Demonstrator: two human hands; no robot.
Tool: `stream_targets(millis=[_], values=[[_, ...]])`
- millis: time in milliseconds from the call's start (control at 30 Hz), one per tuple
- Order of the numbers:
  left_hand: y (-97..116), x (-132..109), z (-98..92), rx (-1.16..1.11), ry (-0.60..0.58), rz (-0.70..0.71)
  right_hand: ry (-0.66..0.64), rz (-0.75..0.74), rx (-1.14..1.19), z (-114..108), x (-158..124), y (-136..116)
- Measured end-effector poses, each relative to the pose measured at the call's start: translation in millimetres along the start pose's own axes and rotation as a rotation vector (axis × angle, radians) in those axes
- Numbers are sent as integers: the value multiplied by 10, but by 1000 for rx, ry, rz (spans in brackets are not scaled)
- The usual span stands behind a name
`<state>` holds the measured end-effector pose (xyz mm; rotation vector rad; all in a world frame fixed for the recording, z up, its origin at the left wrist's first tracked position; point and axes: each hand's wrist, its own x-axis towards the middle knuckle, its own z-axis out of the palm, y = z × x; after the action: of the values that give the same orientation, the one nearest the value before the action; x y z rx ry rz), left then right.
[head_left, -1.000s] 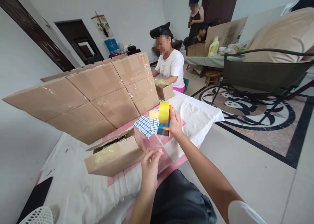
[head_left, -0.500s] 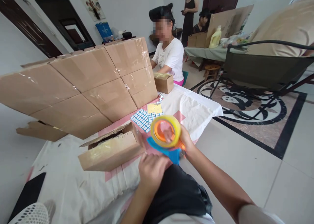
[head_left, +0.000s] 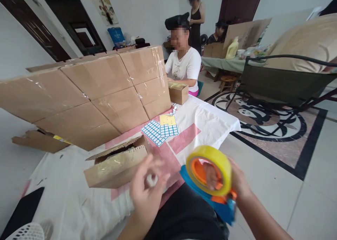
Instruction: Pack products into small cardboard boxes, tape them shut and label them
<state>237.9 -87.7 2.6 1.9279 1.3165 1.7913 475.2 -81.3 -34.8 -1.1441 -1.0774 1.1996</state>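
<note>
My right hand (head_left: 239,180) grips a tape dispenser (head_left: 222,210) with a blue and orange body, held over the table's front edge. A wide roll of yellow tape (head_left: 228,170) sits on its orange hub, and some fingertips show through the middle. My left hand (head_left: 143,194) is in front of an open cardboard box (head_left: 113,170), its fingers blurred and curled towards the thumb. Something small and whitish shows between them; I cannot make out what it is. The box lies on the tablecloth with its flap raised.
Stacked cardboard boxes (head_left: 110,92) form a wall along the table's left side. Sticker sheets with blue grids (head_left: 155,133) and a yellow sheet (head_left: 167,120) lie beyond my hands. A co-worker (head_left: 184,64) sits behind a small closed box (head_left: 179,93). A folding chair (head_left: 284,75) stands right.
My right hand has brought the tape dispenser right and down, nearer to me. My left hand has moved left, away from the dispenser, and its fingers have loosened from a fist.
</note>
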Motion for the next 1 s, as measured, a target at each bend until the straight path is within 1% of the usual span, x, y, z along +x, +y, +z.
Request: stream_targets(millis=[33, 67, 100, 133, 167, 233, 267, 367, 400, 500, 533, 600, 667, 800, 833, 900, 967, 1000], values=[[18, 77, 151, -115, 60, -93, -83, 13, 64, 105, 33, -18], [18, 151, 286, -210, 86, -152, -172, 31, 135, 225, 72, -26], [2, 215, 396, -284, 75, -196, -248, 55, 198, 348, 110, -22], [-27, 264, 477, -329, 52, -233, -289, 78, 242, 465, 144, -5], [-64, 295, 531, -356, 20, -271, -299, 98, 266, 566, 168, 24], [-146, 310, 566, -389, -40, -341, -310, 118, 309, 703, 183, 111], [-184, 302, 561, -399, -61, -365, -336, 110, 336, 741, 173, 161], [-277, 263, 519, -413, -119, -406, -441, 68, 408, 773, 101, 302], [-303, 254, 511, -419, -149, -414, -448, 60, 410, 769, 78, 340], [-380, 252, 521, -473, -236, -429, -390, 31, 317, 734, 72, 421], [-407, 259, 535, -494, -243, -434, -380, 6, 266, 719, 95, 439], [-465, 286, 575, -519, -217, -453, -394, -49, 163, 699, 161, 470], [-522, 327, 623, -537, -164, -477, -397, -90, 102, 704, 227, 498], [-573, 400, 675, -583, -65, -504, -343, -82, 47, 734, 367, 531], [-559, 399, 668, -589, -24, -513, -316, -70, 18, 724, 437, 529], [-493, 361, 631, -617, 90, -546, -209, -49, -42, 671, 668, 519], [-397, 278, 570, -670, 194, -613, -75, -47, -80, 590, 1019, 518], [-347, 227, 531, -690, 218, -660, -24, -55, -91, 546, 1224, 529]])
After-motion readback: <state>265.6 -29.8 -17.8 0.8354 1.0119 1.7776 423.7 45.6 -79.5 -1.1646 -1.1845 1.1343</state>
